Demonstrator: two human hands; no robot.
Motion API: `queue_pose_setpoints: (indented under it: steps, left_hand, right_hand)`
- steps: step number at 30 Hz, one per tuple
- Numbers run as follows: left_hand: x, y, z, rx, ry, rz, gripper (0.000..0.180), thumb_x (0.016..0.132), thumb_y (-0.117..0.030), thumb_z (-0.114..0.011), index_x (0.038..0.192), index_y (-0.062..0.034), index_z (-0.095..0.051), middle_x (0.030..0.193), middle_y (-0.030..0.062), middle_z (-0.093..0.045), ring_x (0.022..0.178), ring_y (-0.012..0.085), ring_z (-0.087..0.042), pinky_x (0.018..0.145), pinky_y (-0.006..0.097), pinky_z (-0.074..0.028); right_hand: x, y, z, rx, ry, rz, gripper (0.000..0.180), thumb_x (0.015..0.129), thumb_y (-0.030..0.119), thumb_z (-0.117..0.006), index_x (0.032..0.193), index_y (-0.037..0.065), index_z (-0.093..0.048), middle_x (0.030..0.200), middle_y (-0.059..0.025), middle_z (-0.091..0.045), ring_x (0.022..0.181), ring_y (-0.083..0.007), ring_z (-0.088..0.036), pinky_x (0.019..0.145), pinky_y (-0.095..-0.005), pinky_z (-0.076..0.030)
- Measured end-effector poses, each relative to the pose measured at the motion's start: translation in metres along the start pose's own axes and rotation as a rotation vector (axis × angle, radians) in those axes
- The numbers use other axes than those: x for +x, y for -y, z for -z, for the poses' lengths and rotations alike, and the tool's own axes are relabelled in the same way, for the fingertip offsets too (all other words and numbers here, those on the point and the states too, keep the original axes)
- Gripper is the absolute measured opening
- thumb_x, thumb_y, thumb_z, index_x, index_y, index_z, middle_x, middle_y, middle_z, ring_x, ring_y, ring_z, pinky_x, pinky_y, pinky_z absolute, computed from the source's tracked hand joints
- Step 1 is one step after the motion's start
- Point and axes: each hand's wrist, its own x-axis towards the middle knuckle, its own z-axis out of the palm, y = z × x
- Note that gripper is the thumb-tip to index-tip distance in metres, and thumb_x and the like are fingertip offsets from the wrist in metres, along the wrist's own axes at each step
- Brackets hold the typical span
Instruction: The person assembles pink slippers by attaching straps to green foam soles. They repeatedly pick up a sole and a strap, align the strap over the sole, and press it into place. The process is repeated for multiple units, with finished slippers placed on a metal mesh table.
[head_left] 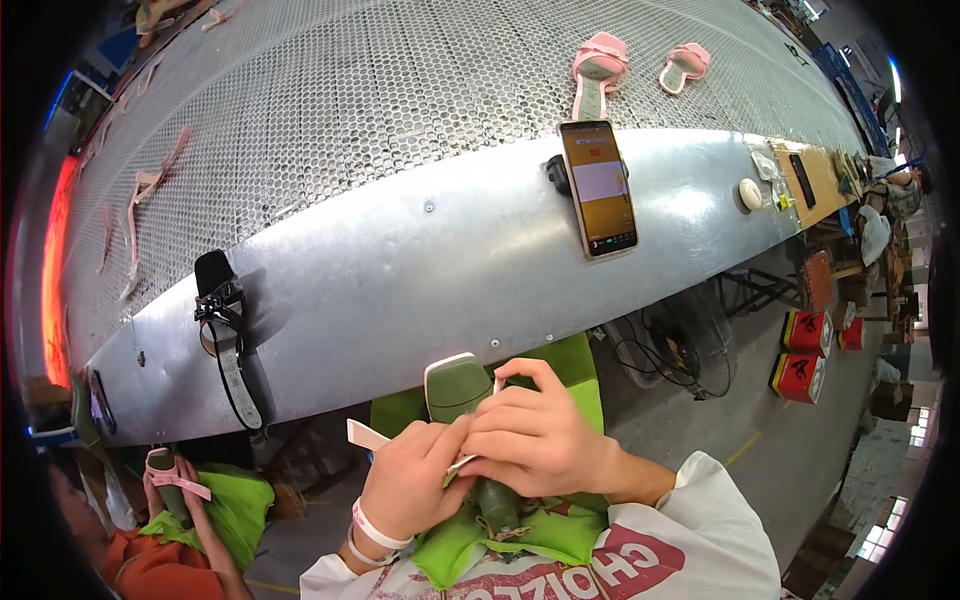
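Note:
A dark green shoe last (pixel 458 388) with a pale pink edge round its toe lies in my lap, toe away from me. Both my hands meet over its middle. My left hand (pixel 412 482) is closed, thumb and fingers pinching a pale pink strap (pixel 366 436) whose free end sticks out to the left. My right hand (pixel 545 440) curls over the last from the other side, its bent forefinger against another pink strip end. Where the fingertips meet, the strap is mostly hidden. The last's narrow heel end shows below my hands, above a bright green cloth (pixel 565 535).
Ahead runs a metal ledge (pixel 400 290) with a phone on a stand (pixel 600 190) and a black-strapped sandal (pixel 225 330). Pink sandals (pixel 600 65) lie on the mesh conveyor (pixel 400 110) beyond. A fan (pixel 690 345) stands at right. To the left, a co-worker's hands hold another last (pixel 165 475).

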Motion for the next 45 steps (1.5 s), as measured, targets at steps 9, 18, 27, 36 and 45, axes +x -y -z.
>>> queue_pose_setpoints:
  steps: [9, 18, 27, 36, 45]
  left_hand:
    - [-0.013, 0.009, 0.018, -0.123, -0.042, -0.010, 0.033, 0.070, -0.006, -0.075, 0.102, -0.0010, -0.065, 0.095, 0.0145, -0.068, 0.089, 0.0307, -0.067, 0.073, 0.035, -0.054]
    - [-0.028, 0.023, 0.010, -0.265, -0.190, 0.081, 0.011, 0.078, -0.008, -0.073, 0.086, -0.0021, -0.069, 0.079, 0.0116, -0.069, 0.069, 0.0259, -0.067, 0.061, 0.031, -0.052]
    - [-0.036, 0.028, 0.009, -0.343, -0.230, 0.146, 0.015, 0.075, -0.012, -0.079, 0.076, -0.0012, -0.069, 0.067, 0.0107, -0.067, 0.055, 0.0209, -0.065, 0.051, 0.026, -0.047]
    - [-0.047, 0.046, 0.006, -0.473, -0.249, 0.220, 0.022, 0.072, -0.016, -0.082, 0.074, 0.0016, -0.070, 0.063, 0.0106, -0.067, 0.056, 0.0165, -0.066, 0.051, 0.024, -0.046]
    - [-0.058, 0.055, -0.008, -0.732, -0.283, 0.311, 0.023, 0.082, -0.014, -0.074, 0.076, 0.0059, -0.065, 0.060, 0.0106, -0.066, 0.056, 0.0161, -0.066, 0.053, 0.024, -0.051]
  right_hand:
    - [-0.017, -0.010, 0.013, 0.200, -0.010, -0.256, 0.010, 0.080, 0.007, -0.071, 0.087, 0.005, -0.064, 0.079, -0.0032, -0.063, 0.072, -0.0176, -0.061, 0.080, -0.0378, -0.049]
    - [-0.029, -0.012, 0.004, 0.547, -0.093, -0.577, 0.014, 0.085, 0.007, -0.066, 0.090, -0.004, -0.059, 0.078, -0.0061, -0.063, 0.068, -0.0087, -0.056, 0.058, -0.0240, -0.046]
    - [-0.028, -0.014, -0.008, 0.737, -0.042, -0.649, 0.011, 0.091, 0.010, -0.061, 0.091, -0.001, -0.061, 0.077, -0.0016, -0.061, 0.065, -0.0048, -0.053, 0.054, -0.0202, -0.041]
    - [-0.032, -0.015, -0.023, 0.750, -0.041, -0.738, 0.014, 0.094, 0.013, -0.059, 0.093, 0.000, -0.063, 0.078, -0.0010, -0.062, 0.067, -0.0035, -0.053, 0.056, -0.0197, -0.041]
    - [-0.043, -0.016, -0.040, 0.875, -0.100, -0.864, 0.015, 0.095, 0.015, -0.060, 0.096, 0.001, -0.063, 0.075, 0.0033, -0.058, 0.063, -0.0005, -0.045, 0.052, -0.0189, -0.035]
